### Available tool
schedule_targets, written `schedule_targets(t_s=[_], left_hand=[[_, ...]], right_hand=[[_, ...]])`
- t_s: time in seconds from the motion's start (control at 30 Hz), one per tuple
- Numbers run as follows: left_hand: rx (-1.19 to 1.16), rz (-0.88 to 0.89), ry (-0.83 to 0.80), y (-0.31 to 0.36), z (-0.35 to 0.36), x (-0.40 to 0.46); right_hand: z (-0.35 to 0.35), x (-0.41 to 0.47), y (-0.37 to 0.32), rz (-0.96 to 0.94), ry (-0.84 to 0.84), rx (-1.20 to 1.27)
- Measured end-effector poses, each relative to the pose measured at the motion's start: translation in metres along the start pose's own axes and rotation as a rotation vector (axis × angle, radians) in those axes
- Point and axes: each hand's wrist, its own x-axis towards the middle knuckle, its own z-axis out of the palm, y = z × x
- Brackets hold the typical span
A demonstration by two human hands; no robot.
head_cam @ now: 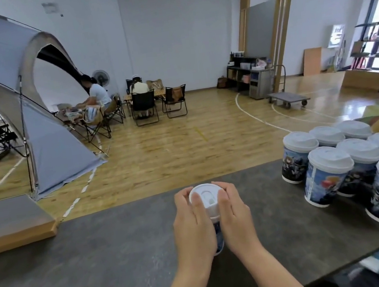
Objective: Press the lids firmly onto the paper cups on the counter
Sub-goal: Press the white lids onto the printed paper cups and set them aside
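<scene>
**Lidded cup held at bench centre**

Item: printed paper cup (218, 233), upright on the dark grey bench (91, 268), mid-front. White lid (205, 196) sits on its rim. Left hand (191, 221) and right hand (233, 213) curl round the lid's edge from either side, fingers wrapped over it. Group of lidded cups (349, 168) stands well apart at the bench's right end.

No text, label, brand or number can be read; the printed paper cups (325, 178) carry only pictures.
</scene>
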Motion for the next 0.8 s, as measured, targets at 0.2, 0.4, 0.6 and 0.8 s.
schedule_targets(t_s=[0.2,0.4,0.6,0.8], left_hand=[[0.177,0.089,0.119,-0.005,0.009,0.001],[0.113,0.114,0.209,-0.010,0.016,0.000],[0.055,0.123,0.237,-0.011,0.019,0.000],[0.058,0.127,0.209,-0.012,0.015,0.002]], right_hand=[[0.010,-0.006,0.014,-0.062,0.089,0.009],[0.005,-0.002,0.025,-0.126,0.024,-0.088],[0.001,0.000,0.030,-0.148,-0.025,-0.137],[0.001,-0.002,0.029,-0.144,-0.025,-0.105]])
